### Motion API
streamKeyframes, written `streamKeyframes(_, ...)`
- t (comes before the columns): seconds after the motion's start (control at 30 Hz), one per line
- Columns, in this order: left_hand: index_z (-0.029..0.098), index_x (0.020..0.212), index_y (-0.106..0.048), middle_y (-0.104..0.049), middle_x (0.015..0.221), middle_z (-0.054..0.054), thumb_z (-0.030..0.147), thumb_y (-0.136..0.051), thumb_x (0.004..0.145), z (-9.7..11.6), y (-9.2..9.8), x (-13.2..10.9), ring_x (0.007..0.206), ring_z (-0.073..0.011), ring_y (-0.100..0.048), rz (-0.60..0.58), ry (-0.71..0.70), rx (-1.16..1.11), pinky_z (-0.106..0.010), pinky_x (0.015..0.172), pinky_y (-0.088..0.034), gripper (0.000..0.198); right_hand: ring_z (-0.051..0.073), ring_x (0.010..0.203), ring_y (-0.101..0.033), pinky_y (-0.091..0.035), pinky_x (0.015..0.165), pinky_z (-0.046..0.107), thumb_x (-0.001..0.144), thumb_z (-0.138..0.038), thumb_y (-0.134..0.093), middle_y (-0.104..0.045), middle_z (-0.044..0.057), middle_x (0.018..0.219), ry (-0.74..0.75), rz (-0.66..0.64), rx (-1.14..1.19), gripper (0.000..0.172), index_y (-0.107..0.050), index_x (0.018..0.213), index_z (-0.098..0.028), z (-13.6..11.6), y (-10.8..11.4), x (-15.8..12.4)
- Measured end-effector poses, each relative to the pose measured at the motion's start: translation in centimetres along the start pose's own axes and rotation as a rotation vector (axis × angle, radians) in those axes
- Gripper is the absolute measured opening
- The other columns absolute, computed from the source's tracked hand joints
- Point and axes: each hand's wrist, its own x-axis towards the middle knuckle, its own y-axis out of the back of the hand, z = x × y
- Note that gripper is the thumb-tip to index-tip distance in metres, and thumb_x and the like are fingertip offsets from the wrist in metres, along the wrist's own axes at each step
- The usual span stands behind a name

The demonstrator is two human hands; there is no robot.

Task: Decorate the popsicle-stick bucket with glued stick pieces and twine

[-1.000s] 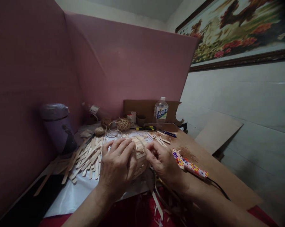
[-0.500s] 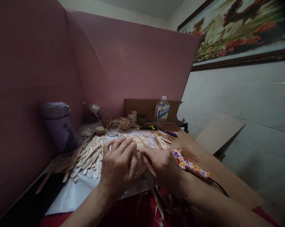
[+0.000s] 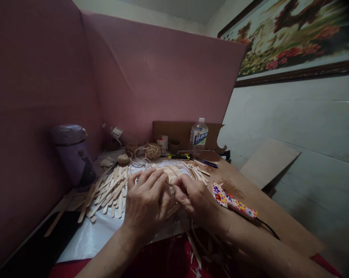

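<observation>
A rounded piece built of pale wooden craft sticks (image 3: pixel 171 172) lies on the white sheet in front of me, partly covered by both hands. My left hand (image 3: pixel 147 199) rests over its left side with bent fingers, gripping it. Thumb and fingers of my right hand (image 3: pixel 196 199) are pinched together at its right side, close to the left fingertips. What sits in that pinch is too small to make out. Left of my left hand spreads a pile of loose craft sticks (image 3: pixel 112 195).
Behind the hands are a ball of twine (image 3: pixel 152 151), a yellow-black utility knife (image 3: pixel 180 156), a blue pen (image 3: pixel 209 163) and a plastic bottle (image 3: pixel 199 135). A flower-patterned glue gun (image 3: pixel 233 203) with a cord lies at right. A purple tumbler (image 3: pixel 74 158) stands left.
My right hand has turned and lifted slightly, its fingers now pinched higher on the craft-stick piece. The left hand stays almost where it was.
</observation>
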Motion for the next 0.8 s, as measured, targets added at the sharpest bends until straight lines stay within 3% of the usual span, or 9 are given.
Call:
streamKeyframes(0.1,0.017,0.106,-0.062,-0.066,0.113,-0.007,0.019,-0.046,0.084,0.1,0.0,0.0,0.107,-0.0254,-0.054,-0.002,-0.002,0.005,-0.046,0.093,-0.032,0.028,0.012,0.057,-0.054,-0.038,0.053,0.022,0.086,-0.015,-0.043,-0.06,0.001,0.07,-0.083,0.03,0.16,0.008,-0.049,0.082,-0.018,0.1,0.3,-0.2)
streamKeyframes(0.2,0.017,0.105,-0.062,-0.066,0.113,-0.007,0.019,-0.045,0.084,0.1,0.0,0.0,0.107,-0.0252,-0.054,-0.001,0.002,0.009,-0.046,0.093,-0.032,0.027,0.012,0.059,-0.055,-0.039,0.055,0.022,0.088,-0.015,-0.044,-0.061,0.001,0.072,-0.07,0.012,0.16,0.009,-0.052,0.084,-0.018,0.1,0.4,-0.5)
streamKeyframes(0.43,0.016,0.105,-0.062,-0.067,0.112,-0.007,0.018,-0.046,0.083,0.1,0.0,0.0,0.106,-0.0249,-0.055,0.015,-0.01,0.006,-0.046,0.092,-0.032,0.027,0.014,0.057,-0.058,-0.038,0.054,0.024,0.092,-0.017,-0.039,-0.063,0.004,0.068,0.165,0.014,-0.153,0.02,-0.058,0.086,-0.013,0.2,0.6,-0.6)
streamKeyframes(0.67,0.016,0.103,-0.063,-0.067,0.111,-0.007,0.018,-0.047,0.082,0.0,0.0,0.1,0.105,-0.0256,-0.055,0.005,-0.014,0.003,-0.047,0.092,-0.031,0.026,0.015,0.043,-0.047,-0.024,0.041,0.029,0.085,-0.005,-0.033,-0.056,0.004,0.058,0.466,-0.106,-0.484,0.027,-0.055,0.074,-0.013,-0.1,1.6,1.0)
streamKeyframes(0.73,0.016,0.103,-0.063,-0.067,0.111,-0.007,0.018,-0.047,0.082,0.0,0.0,0.1,0.105,-0.0254,-0.055,0.004,-0.012,0.004,-0.047,0.092,-0.031,0.026,0.015,0.044,-0.046,-0.023,0.041,0.028,0.083,-0.006,-0.036,-0.057,0.004,0.058,0.42,-0.095,-0.45,0.022,-0.055,0.076,-0.013,0.0,1.4,1.2)
streamKeyframes(0.8,0.015,0.103,-0.062,-0.067,0.111,-0.007,0.018,-0.047,0.082,0.0,0.0,0.1,0.105,-0.0251,-0.055,0.013,-0.016,0.007,-0.046,0.092,-0.032,0.026,0.014,0.046,-0.047,-0.027,0.044,0.026,0.083,-0.009,-0.041,-0.057,0.003,0.059,0.268,-0.086,-0.296,0.014,-0.053,0.079,-0.013,0.1,1.2,1.1)
